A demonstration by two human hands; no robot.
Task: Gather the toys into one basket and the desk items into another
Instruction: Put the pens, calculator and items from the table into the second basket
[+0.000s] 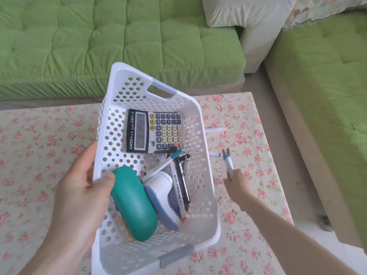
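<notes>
The left hand [79, 187] clamps the left wall of the white basket [206, 195], thumb hooked inside the rim, and holds it tilted above the floral bench [39, 155], seemingly to keep its mouth close to the pickings. Inside lie a calculator [155, 132] at the far end, a teal case [134, 205], a white-and-blue device [162, 197] and several markers [179, 181], all desk items slid toward the near end. The right hand [237, 182] is closed on a few pens [228, 161] on the bench right of the basket, while an orange-tipped marker [216, 129] and a blue-capped one [214, 154] lie farther off, not yet gathered.
</notes>
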